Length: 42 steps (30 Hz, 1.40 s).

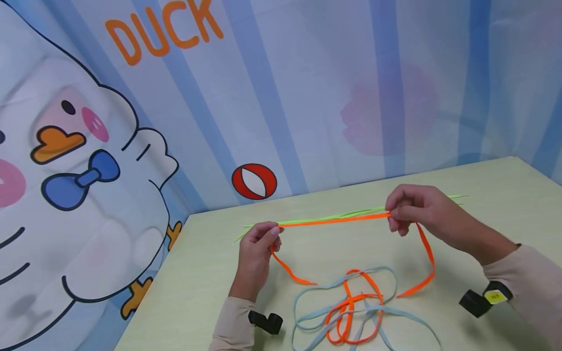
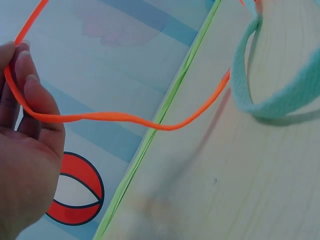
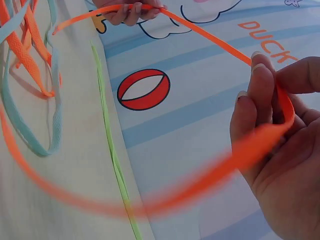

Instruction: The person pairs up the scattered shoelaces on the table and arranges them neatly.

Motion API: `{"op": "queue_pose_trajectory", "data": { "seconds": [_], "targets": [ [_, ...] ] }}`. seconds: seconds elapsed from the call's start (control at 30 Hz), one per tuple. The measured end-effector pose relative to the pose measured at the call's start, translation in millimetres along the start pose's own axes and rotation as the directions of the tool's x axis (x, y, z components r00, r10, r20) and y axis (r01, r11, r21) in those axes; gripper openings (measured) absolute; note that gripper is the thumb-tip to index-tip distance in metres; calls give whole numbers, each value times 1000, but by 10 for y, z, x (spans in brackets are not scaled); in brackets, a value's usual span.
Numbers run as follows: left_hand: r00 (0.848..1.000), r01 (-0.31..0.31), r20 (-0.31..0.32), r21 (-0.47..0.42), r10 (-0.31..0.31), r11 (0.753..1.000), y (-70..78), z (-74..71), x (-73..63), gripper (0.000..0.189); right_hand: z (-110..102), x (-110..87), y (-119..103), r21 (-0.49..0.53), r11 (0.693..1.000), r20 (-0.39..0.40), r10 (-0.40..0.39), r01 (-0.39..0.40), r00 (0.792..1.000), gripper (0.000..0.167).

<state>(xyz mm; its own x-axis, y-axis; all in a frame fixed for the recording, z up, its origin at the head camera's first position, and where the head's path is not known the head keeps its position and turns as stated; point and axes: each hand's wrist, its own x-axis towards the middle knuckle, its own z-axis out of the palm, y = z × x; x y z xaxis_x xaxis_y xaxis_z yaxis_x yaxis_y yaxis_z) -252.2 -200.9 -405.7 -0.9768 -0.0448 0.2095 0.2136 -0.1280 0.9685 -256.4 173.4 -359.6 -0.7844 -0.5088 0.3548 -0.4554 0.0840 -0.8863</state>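
An orange flat lace (image 1: 333,221) is stretched almost level between both hands, above the table. My left hand (image 1: 260,248) pinches it near one end, and a short tail hangs from the fingers toward the table. My right hand (image 1: 414,209) pinches the other side between thumb and fingers; a longer tail drops and curves below it, blurred in the right wrist view. Just behind the taut stretch, a green lace (image 1: 351,214) lies along the back of the table. In the left wrist view the orange lace (image 2: 105,117) loops down from the curled fingers.
A loose tangle of light blue lace (image 1: 303,321) and another orange lace (image 1: 381,312) lies on the pale table (image 1: 193,292) in front of the hands. Behind the table hangs a printed duck backdrop (image 1: 307,97). Black wrist cameras sit on both sleeves.
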Motion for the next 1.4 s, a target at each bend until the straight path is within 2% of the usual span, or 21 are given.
{"op": "queue_pose_trajectory", "data": {
  "seconds": [0.17, 0.3, 0.57, 0.8, 1.1, 1.4],
  "targets": [
    [999, 5, -46, -8, -6, 1000, -29, -44, 21, 28, -58, -11, 19, -22, 1000, -56, 17, -18, 998, 11],
    [996, 26, -80, -47, -29, 999, -17, -54, 43, 26, -104, -16, 40, -45, 998, -92, 29, -33, 995, 12],
    [994, 38, -94, -93, -47, 995, 59, -73, 58, 21, -173, 6, 101, -66, 995, -141, 65, -75, 988, 15],
    [989, 44, -137, -114, -60, 993, 33, -201, 95, 21, -241, 1, 197, -87, 989, -171, 102, -118, 980, 17],
    [983, 46, -166, -168, -75, 985, 10, -283, 128, 20, -404, -3, 286, -140, 982, -202, 99, -129, 974, 19],
    [977, 50, -195, -165, -82, 985, -22, -352, 150, 16, -531, -116, 369, -225, 954, -238, 142, -197, 961, 22]
  ]
}}
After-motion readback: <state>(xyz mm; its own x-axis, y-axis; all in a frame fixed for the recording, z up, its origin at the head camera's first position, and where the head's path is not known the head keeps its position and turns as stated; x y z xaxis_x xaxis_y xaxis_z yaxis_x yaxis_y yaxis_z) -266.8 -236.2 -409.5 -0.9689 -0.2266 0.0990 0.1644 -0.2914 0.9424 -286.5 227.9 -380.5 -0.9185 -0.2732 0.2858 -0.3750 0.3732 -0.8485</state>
